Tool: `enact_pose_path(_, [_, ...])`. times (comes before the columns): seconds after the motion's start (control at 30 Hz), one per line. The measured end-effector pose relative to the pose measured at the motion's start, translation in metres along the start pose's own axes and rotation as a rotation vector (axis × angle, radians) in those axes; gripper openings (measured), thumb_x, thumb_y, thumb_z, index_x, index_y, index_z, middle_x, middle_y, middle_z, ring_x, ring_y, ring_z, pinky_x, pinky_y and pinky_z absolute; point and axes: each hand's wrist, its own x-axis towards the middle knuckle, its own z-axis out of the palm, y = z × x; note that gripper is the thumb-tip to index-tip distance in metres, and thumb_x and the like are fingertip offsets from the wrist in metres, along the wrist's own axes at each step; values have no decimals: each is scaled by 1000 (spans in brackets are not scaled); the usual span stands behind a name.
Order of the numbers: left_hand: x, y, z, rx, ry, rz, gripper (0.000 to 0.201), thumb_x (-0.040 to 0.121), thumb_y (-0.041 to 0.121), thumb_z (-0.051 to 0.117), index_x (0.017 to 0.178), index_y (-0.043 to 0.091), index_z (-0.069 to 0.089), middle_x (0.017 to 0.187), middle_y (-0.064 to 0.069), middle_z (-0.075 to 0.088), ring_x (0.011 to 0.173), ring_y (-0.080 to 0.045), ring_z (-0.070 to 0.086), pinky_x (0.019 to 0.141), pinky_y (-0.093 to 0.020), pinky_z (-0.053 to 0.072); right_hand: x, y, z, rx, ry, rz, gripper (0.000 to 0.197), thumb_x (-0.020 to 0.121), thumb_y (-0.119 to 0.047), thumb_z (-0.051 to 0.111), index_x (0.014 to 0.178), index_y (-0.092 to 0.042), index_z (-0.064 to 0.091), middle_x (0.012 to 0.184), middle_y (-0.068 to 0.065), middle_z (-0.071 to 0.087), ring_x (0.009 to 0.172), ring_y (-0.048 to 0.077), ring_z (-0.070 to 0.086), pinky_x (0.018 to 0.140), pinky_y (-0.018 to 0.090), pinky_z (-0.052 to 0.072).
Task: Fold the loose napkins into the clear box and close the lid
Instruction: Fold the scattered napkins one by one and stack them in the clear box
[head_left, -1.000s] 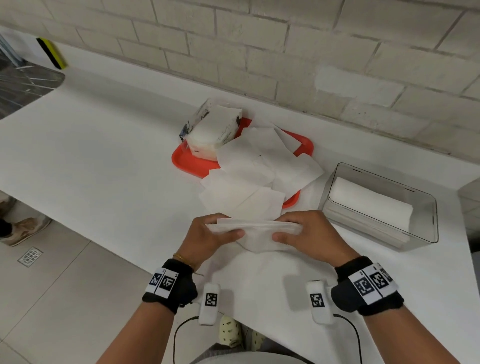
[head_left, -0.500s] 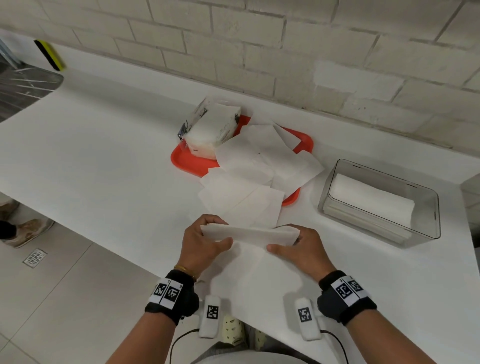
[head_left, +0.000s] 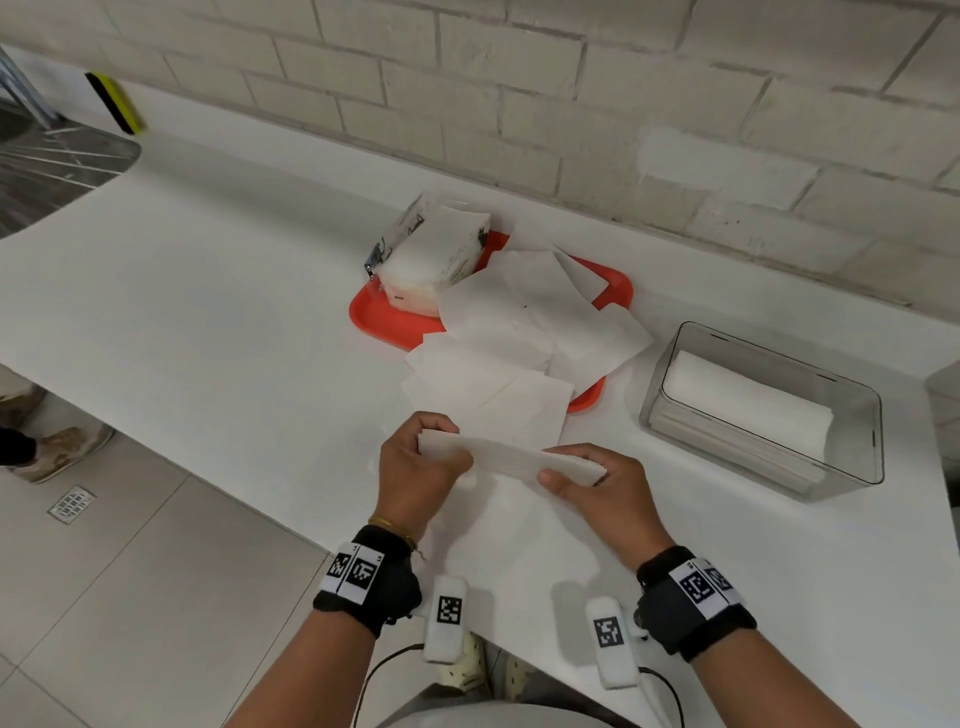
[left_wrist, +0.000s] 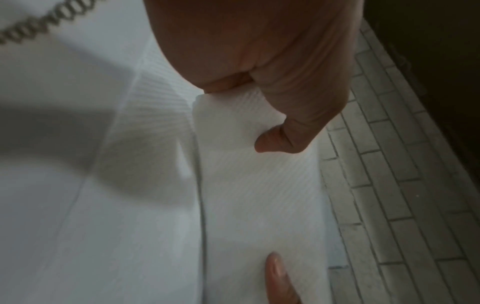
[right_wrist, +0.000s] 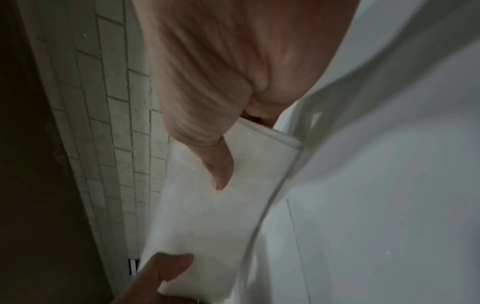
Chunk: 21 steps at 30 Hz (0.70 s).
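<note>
Head view: left hand (head_left: 415, 470) and right hand (head_left: 602, 488) hold one folded napkin (head_left: 511, 460) between them, lifted just above the white surface (head_left: 208, 322) near its front edge; each end is pinched between thumb and curled fingers. Loose napkins (head_left: 519, 343) lie spread over an orange tray (head_left: 384, 317) toward the back edge, spilling onto the surface in front of it; a torn tissue pack (head_left: 426, 254) sits on the tray's left end. Clear box (head_left: 857, 415) stands near the right edge, open-topped, with a white stack (head_left: 743, 405) inside; lid not identifiable. Left wrist view alone shows the left thumb (left_wrist: 283, 137) pressed flat on the napkin's ribbed top face (left_wrist: 259, 195), a fingertip of the other hand at its far end. Right wrist view adds the layered folded edge (right_wrist: 270, 133) under the right thumb (right_wrist: 221, 164).
</note>
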Motion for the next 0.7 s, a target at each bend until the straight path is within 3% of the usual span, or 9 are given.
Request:
enact_pose_path(0.17, [4,-7,-9,85,-70,-45,30,69,-15,71,84,10,69,79,2,70,68,-9,62,58,-21,52,2,7,-5,13,-23,82,25,85,-10,84,108,-17,79,100,-3,82,97,17,77,89,31,61])
enact_pose_path(0.33, [5,-4,-6,38,-120,-67,27,71,-18,66,72,9,66,84,-8,77,74,-17,67,66,-29,53,-1,1,-1,5,-58,35,22,87,-11,82,107,-18,81,102,-8,81,98,8,75,82,17,55])
enact_pose_path(0.53, [6,-1,-7,40,-162,-50,28,68,-20,68,73,7,64,85,-10,76,78,-19,69,68,-32,56,-2,-1,-3,-36,-140,-24,25,88,-8,81,108,-22,82,108,-12,79,105,3,72,93,15,53])
enact_pose_path(0.7, [9,-6,-7,37,-122,-76,29,70,-17,68,71,12,65,86,-10,76,76,-19,66,67,-33,52,1,3,-6,-17,-81,15,23,90,-9,78,108,-23,81,102,-10,81,98,9,75,79,13,52])
